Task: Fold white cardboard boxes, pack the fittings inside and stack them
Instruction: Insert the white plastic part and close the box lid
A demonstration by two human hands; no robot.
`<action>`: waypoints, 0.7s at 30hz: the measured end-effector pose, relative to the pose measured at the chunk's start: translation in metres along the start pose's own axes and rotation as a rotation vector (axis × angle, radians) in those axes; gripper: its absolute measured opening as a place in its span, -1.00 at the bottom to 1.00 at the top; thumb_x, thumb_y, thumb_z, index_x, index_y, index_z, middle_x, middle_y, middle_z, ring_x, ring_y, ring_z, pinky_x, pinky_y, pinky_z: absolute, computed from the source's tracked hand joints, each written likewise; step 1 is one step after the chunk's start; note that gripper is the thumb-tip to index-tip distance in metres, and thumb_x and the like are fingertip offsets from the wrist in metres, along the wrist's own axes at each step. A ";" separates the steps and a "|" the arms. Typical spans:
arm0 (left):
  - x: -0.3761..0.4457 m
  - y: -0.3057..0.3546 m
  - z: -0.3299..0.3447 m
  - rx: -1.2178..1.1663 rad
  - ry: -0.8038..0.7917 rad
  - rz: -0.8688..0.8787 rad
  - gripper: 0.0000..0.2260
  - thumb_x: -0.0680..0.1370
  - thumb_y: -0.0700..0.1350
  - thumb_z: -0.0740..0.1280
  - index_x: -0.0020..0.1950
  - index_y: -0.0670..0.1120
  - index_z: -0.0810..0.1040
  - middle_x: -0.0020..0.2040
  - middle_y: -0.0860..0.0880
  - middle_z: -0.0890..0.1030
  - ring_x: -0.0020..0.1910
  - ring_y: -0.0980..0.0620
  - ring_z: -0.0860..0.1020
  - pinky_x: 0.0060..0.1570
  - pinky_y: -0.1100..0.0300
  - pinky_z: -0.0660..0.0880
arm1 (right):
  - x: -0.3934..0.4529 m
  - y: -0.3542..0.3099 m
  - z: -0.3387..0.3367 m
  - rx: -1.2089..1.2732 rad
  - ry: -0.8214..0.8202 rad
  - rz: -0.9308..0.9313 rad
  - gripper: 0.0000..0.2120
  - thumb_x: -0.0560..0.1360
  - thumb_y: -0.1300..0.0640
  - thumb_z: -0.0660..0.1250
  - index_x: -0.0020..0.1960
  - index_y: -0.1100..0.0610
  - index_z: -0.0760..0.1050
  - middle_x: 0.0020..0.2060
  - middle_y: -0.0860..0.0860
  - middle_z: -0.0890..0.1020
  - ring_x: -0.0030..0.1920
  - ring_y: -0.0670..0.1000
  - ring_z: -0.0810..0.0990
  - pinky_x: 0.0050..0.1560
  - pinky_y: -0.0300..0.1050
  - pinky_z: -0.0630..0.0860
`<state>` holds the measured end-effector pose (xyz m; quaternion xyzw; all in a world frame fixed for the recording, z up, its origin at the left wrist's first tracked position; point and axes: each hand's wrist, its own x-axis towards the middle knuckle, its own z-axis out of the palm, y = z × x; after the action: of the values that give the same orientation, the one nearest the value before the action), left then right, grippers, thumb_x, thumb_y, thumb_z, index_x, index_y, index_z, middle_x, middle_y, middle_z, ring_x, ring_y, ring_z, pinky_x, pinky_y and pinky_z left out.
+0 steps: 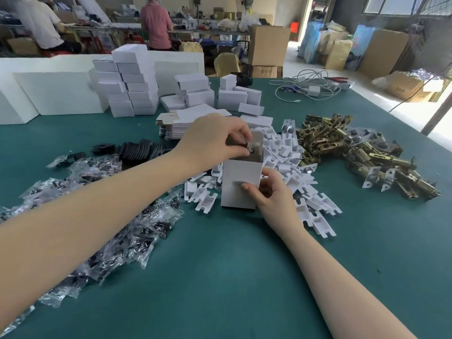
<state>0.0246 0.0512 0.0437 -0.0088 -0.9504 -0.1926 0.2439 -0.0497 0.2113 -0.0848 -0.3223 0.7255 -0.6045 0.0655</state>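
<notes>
Green table (232,277): right hand (274,199) grips the upright box (241,184); left hand (215,138), above it, pinches a fitting (249,149). Lower it straight.

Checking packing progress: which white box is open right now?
The upright box gripped by the right hand; the left hand pushes a fitting in.

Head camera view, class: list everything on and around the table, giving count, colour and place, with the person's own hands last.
open box: one, white, upright, centre
stacked boxes: many, white, far left
flat box blanks: a pile, white, behind the hands
card inserts: a heap, white, around the open box
latch fittings: a heap, brass, right
bagged parts: many, black in clear bags, left
cable: one bundle, white, far right
table: one, green
left hand: pinches a fitting over the box mouth
right hand: grips the open box
</notes>
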 end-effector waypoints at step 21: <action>0.012 -0.017 0.002 0.338 -0.202 0.014 -0.84 0.53 0.22 0.33 -0.01 0.23 0.65 -0.30 0.31 0.61 -0.04 0.30 0.23 0.10 -0.06 0.18 | 0.000 0.000 -0.001 0.004 -0.009 0.013 -0.72 0.47 -0.07 0.45 0.12 -0.23 0.45 -0.17 -0.04 0.63 -0.20 -0.15 0.57 -0.21 -0.37 0.46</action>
<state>0.0114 0.0351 0.0409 0.0064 -0.9888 -0.0265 0.1467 -0.0497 0.2120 -0.0849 -0.3203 0.7260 -0.6041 0.0732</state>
